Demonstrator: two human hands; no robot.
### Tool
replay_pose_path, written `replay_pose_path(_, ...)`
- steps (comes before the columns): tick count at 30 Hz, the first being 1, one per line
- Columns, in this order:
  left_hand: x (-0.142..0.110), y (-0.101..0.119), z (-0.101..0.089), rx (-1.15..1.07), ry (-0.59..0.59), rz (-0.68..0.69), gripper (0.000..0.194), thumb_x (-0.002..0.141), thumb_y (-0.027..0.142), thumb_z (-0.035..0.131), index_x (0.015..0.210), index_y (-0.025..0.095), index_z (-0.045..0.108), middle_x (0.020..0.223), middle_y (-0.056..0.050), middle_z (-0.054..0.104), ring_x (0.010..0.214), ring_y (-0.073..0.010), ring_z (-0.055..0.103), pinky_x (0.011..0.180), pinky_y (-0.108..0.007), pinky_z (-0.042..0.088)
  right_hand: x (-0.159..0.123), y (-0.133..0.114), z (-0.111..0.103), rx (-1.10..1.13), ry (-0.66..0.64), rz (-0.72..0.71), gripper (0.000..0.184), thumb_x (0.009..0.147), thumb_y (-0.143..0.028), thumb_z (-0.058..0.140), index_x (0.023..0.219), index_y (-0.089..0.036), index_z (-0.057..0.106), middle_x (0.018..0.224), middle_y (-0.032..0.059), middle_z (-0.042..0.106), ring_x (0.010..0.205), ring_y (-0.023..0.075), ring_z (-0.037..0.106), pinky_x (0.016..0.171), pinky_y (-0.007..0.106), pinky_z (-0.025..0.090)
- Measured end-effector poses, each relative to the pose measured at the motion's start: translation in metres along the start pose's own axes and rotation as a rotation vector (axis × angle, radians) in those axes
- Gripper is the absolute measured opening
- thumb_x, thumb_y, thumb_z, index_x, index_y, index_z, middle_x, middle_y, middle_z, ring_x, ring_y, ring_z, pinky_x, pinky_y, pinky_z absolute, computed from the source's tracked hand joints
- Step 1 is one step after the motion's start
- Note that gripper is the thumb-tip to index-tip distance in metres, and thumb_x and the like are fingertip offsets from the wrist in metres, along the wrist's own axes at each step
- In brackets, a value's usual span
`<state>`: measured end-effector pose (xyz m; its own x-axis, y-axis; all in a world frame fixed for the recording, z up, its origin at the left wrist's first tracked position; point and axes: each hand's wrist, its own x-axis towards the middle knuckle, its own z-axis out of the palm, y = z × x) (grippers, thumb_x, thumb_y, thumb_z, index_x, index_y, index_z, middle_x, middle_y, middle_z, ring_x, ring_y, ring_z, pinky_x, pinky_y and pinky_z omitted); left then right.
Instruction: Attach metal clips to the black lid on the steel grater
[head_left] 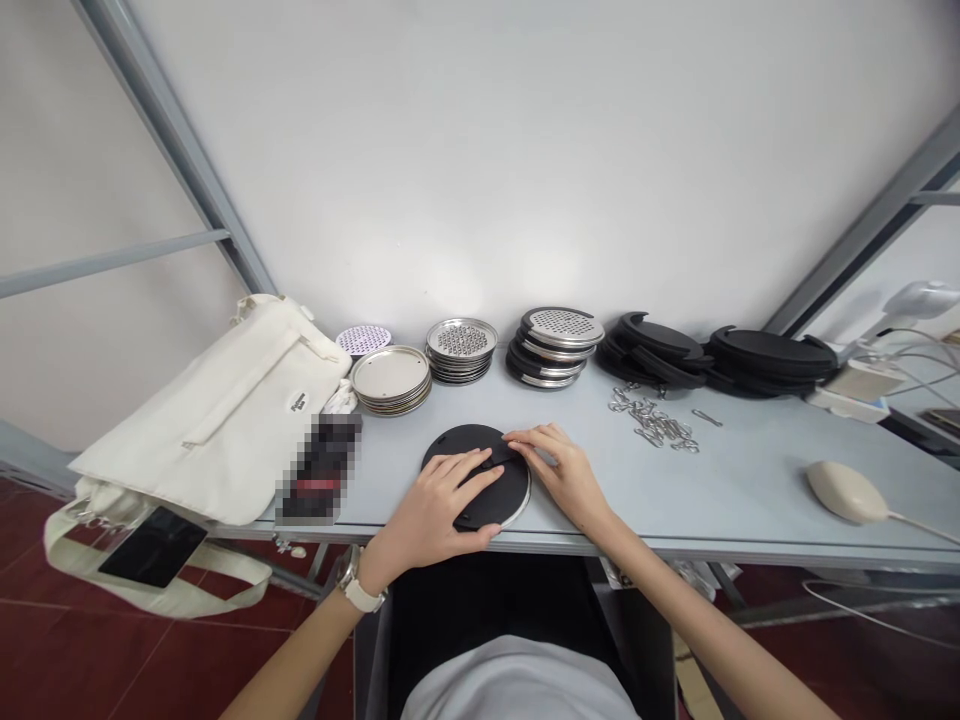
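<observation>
A round black disc (469,445) with a metal rim lies flat at the table's front edge. My left hand (439,505) rests on top of it, fingers spread and pressing down, thumb at its front edge. My right hand (559,470) touches the disc's right side, fingers curled over the rim and a small part on its top face. Whether those fingers hold anything is hidden. A watch with a white strap sits on my left wrist.
Along the wall stand stacks of metal lids (391,380), perforated metal discs (461,348), black-and-metal assemblies (555,345) and black rings (772,355). Several wire clips (654,420) lie right of centre. A cream bag (225,410), a phone (154,547) and a beige mouse (846,490) flank the work area.
</observation>
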<state>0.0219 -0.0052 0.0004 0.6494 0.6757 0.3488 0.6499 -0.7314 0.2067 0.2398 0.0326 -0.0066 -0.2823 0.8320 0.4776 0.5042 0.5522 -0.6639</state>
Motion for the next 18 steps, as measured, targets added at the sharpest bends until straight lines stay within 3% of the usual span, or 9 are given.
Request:
replay_pose_path(11, 0.001, 0.001, -0.002, -0.009, 0.001, -0.001, 0.059, 0.082, 0.036, 0.059, 0.137, 0.024, 0.043, 0.146, -0.007, 0.038, 0.130, -0.0261, 0.038, 0.105, -0.043, 0.033, -0.001, 0.009, 0.004, 0.159, 0.063, 0.117, 0.023, 0.088, -0.033, 0.058, 0.107, -0.022, 0.065, 0.086, 0.0031, 0.063, 0.078, 0.0172, 0.061, 0.076, 0.031, 0.050)
replay_pose_path(18, 0.001, 0.001, -0.002, -0.011, -0.001, 0.003, 0.060, 0.082, 0.036, 0.059, 0.138, 0.025, 0.042, 0.145, -0.007, 0.039, 0.130, -0.0264, 0.039, 0.104, -0.043, 0.034, 0.001, 0.010, 0.003, 0.112, 0.050, 0.135, 0.016, 0.089, -0.031, 0.055, 0.090, -0.021, 0.068, 0.088, 0.0028, 0.067, 0.079, 0.0171, 0.061, 0.077, 0.030, 0.047)
